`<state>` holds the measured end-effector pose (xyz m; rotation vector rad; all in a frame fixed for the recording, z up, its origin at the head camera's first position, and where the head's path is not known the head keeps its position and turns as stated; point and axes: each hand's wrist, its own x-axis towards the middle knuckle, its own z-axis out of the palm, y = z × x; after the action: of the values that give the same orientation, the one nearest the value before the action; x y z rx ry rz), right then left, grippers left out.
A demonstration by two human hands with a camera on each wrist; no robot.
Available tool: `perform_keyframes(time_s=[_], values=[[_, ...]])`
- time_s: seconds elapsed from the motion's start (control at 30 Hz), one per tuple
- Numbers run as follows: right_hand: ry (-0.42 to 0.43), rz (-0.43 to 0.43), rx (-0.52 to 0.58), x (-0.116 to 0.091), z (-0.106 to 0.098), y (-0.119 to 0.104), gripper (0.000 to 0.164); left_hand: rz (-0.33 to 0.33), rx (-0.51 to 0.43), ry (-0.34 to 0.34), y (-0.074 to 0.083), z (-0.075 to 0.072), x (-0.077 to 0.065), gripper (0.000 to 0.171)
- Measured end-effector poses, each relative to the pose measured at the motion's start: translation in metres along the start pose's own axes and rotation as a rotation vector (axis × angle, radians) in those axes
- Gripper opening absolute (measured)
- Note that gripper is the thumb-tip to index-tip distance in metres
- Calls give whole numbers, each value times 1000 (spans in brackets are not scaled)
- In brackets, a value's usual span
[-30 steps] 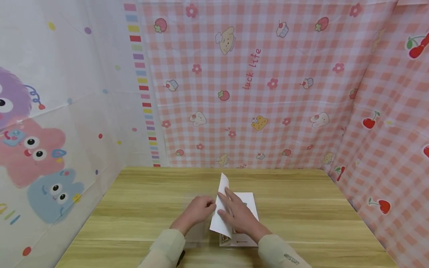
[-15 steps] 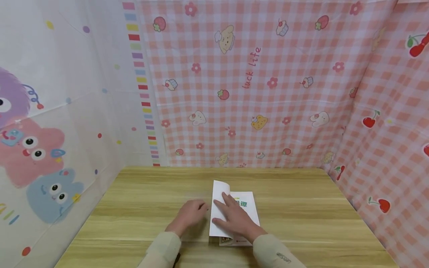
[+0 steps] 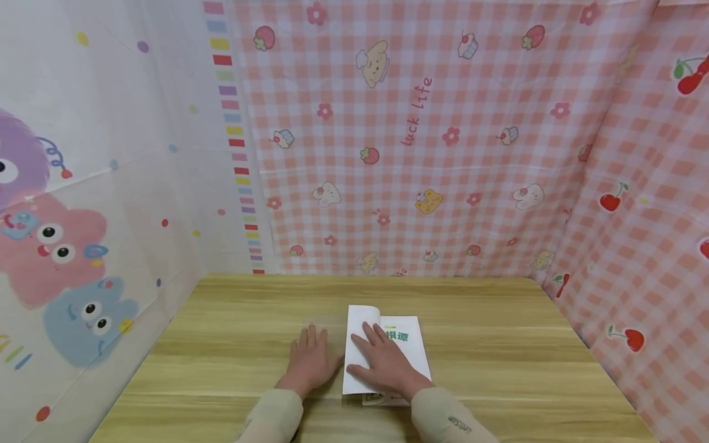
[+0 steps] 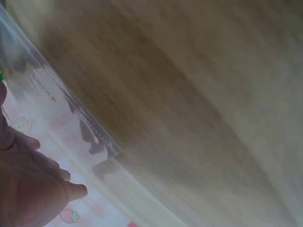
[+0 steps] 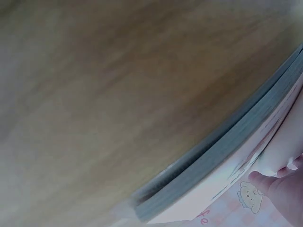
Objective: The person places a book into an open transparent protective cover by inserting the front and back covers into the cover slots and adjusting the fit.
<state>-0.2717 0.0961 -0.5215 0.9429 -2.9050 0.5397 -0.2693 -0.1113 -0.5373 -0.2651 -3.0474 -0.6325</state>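
Clear, glossy plastic film [image 4: 71, 118] is seen close by the left grip [image 3: 311, 360], which is laid flat with fingers nearly straight and nothing grasped; its contents, if any, cannot be told. By the right grip [image 3: 384, 360], fingers spread and relaxed, a smooth white flap [image 3: 361, 320] is pressed without being pinched. The thick white book [image 3: 410, 357], printed with green characters, is partly covered by that grip on the wood-grain counter [image 3: 498, 344]

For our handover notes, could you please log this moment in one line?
Left hand: beside book, fingers extended | right hand: spread on white flap | book: on wood-grain table
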Motion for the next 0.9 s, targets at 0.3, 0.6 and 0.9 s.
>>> perform_keyframes(time_s=[0.3, 0.6, 0.9], values=[[-70, 19, -27, 3, -1, -5, 71, 17, 54, -51, -12, 21, 1, 69], [-93, 32, -37, 4, 0, -7, 70, -1, 38, -71, -1, 8, -5, 64], [-141, 63, -35, 5, 2, -10, 70, -34, 11, -113, 6, -2, -7, 63]])
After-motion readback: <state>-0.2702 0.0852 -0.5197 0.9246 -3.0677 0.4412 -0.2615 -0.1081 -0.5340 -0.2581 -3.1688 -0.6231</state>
